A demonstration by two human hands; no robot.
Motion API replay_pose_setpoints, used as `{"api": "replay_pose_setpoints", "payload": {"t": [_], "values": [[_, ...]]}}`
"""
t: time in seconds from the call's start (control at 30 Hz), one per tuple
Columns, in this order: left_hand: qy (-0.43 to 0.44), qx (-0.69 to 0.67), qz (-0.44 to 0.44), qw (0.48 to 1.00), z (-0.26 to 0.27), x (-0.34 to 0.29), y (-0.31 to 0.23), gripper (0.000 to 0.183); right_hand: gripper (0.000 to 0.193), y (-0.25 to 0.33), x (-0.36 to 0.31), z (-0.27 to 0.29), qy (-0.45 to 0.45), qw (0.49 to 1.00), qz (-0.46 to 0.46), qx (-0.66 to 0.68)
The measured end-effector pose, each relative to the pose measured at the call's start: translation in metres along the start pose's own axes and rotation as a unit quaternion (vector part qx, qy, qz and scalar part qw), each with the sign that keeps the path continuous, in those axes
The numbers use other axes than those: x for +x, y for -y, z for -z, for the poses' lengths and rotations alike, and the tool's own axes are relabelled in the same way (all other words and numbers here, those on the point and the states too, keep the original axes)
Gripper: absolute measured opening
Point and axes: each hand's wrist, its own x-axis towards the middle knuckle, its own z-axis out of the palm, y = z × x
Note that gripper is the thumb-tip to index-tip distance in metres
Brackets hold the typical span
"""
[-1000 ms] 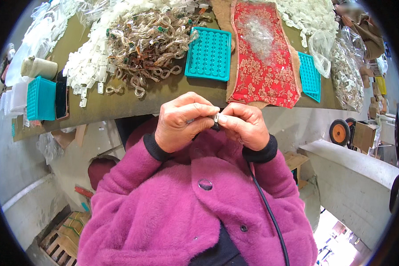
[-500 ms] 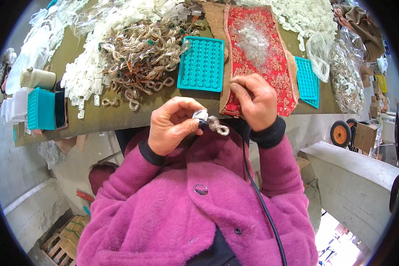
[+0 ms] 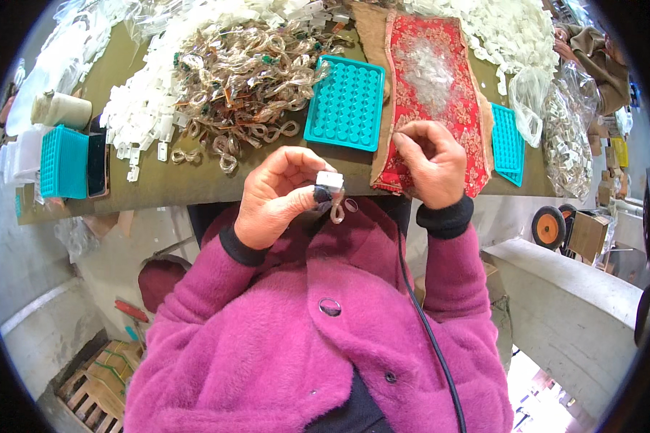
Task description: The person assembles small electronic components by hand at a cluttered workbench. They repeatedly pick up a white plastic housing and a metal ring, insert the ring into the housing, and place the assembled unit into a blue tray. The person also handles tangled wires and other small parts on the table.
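Note:
My left hand pinches a small white plastic housing between thumb and fingers, just off the table's front edge. From the housing a short coiled clear cable hangs down; something dark sits at the thumb tip. To the right, my right hand is closed in a pinch over a red patterned cloth. Whatever its fingertips hold, if anything, is too small to make out. Beyond it, a heap of tiny clear pieces lies on the cloth. A teal tray with round pockets sits left of the cloth.
Tangled clear cable coils are piled left of the tray, beside many white plastic parts. More white parts lie far right. Other teal trays and a bag of parts stand right. At the left edge are stacked teal trays and a thread spool.
The cable coil below my left hand has swung from pointing right to hanging down, and the white housing has turned. My right hand stays pinched over the cloth. The whole view has shifted slightly.

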Motion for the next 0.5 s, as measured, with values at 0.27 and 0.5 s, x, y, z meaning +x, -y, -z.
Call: {"api": "replay_pose_setpoints", "payload": {"t": [0.27,0.5], "values": [[-0.022,-0.108,0.018,0.994,0.000,-0.005,0.000,0.024,0.016,0.023,-0.033,-0.016,0.074,0.950,-0.113,0.282],[-0.015,-0.178,0.036,0.983,0.007,-0.016,-0.001,0.025,0.010,0.048,-0.051,-0.041,0.085,0.939,-0.100,0.319]]}}
